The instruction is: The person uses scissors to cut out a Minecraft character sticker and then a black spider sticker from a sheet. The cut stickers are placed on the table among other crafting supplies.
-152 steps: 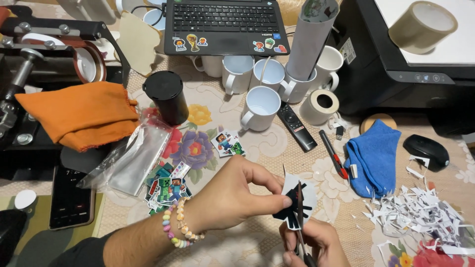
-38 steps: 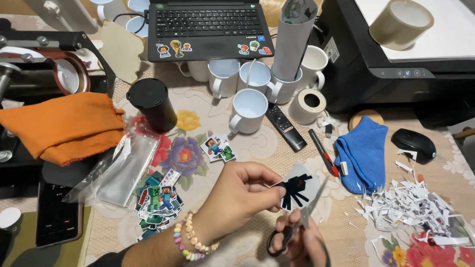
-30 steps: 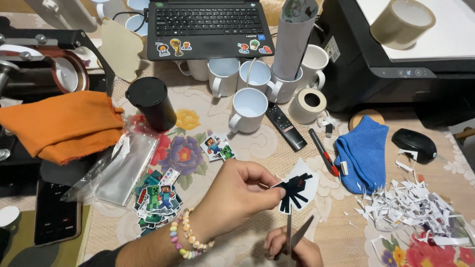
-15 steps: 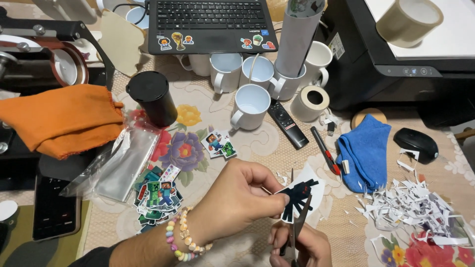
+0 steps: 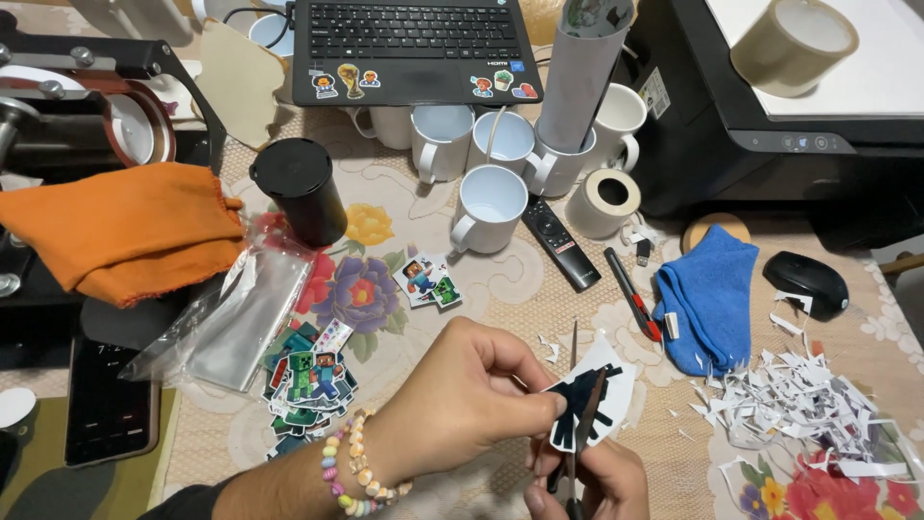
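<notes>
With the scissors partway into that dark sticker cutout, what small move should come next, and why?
Probably close the scissors a little further along the dark figure's edge while the left hand turns the sticker. A white border is left around the figure, and the blades stand open across it; the right hand grips the handles below.

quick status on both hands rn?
Left hand: closed, pinching the sticker cutout.
Right hand: closed on the scissors, blades in the cutout.

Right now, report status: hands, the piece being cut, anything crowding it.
Left hand pinches dark sticker cutout. Right hand works scissors, blades open at the cutout. Paper scraps lie apart, to the right.
</notes>
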